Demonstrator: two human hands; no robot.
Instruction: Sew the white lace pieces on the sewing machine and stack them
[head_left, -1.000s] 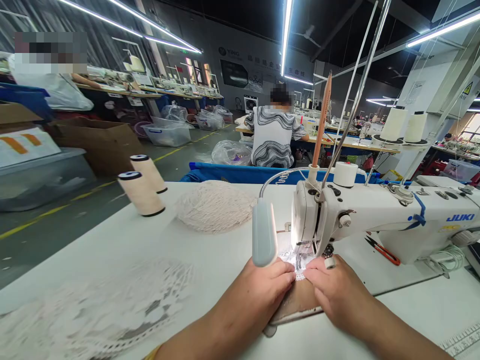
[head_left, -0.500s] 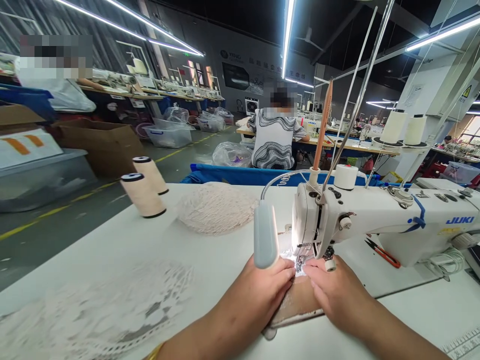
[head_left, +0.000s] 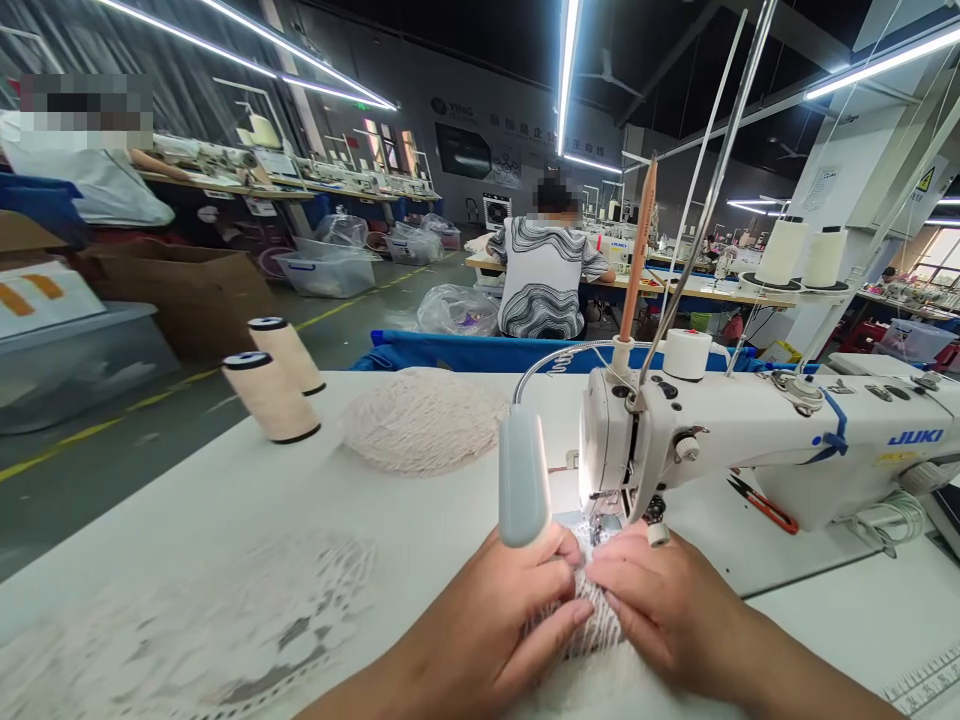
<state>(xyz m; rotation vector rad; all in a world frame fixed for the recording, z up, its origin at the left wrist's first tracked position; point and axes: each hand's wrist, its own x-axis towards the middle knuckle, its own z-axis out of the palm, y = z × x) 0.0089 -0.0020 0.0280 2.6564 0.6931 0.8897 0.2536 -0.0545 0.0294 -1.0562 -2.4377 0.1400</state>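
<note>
A piece of white lace (head_left: 598, 628) lies at the front of the white sewing machine (head_left: 630, 430), its far end at the presser foot (head_left: 596, 530). My left hand (head_left: 517, 610) is closed on the lace's left side, thumb toward me and fingertips close to the foot. On the other side, my right hand (head_left: 667, 600) presses its bunched fingers onto the lace, nearly meeting the left fingertips. The grey lamp head (head_left: 523, 480) hangs just over my left knuckles. My palms hide part of the lace.
A round pile of pale lace (head_left: 424, 420) and two beige thread cones (head_left: 271, 398) are at the back left of the table. More lace (head_left: 300, 620) spreads at the front left. Red-handled thread snips (head_left: 763, 505) lie under the machine arm. A co-worker (head_left: 544, 270) sits ahead.
Both hands have shifted slightly toward me, and my left thumb has come into view. White lace now covers the tan surface that showed between them. The camera view has shifted slightly.
</note>
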